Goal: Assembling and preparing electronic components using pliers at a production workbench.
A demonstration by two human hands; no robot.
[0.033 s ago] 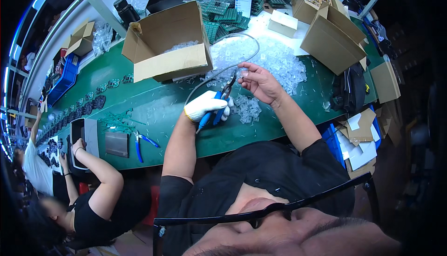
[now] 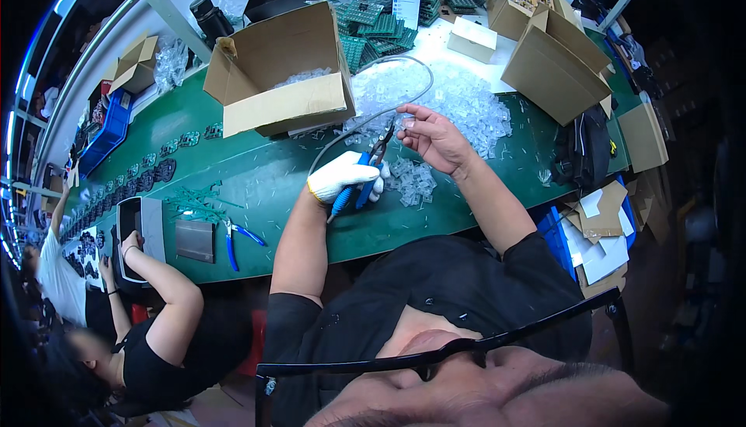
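Note:
My left hand (image 2: 347, 176), in a white glove, is closed around blue-handled nippers (image 2: 364, 188). Their dark jaws point up toward my right hand, and a grey cable (image 2: 430, 77) loops close by. My bare right hand (image 2: 435, 141) pinches a small clear plastic piece (image 2: 403, 121) at the tips of the jaws; the fingers partly hide it. Beyond both hands spreads a big heap of clear plastic pieces (image 2: 474, 112). A smaller pile of clear pieces (image 2: 413, 183) lies just below my right hand, on the green table mat (image 2: 256, 182).
An open cardboard box (image 2: 291, 108) with clear pieces stands far left of my hands. Green circuit boards (image 2: 381, 27) and a lit phone (image 2: 406, 1) are behind. Loose blue pliers (image 2: 231, 248) and a grey block (image 2: 195, 241) lie left. A co-worker's arm (image 2: 167, 279) reaches in there.

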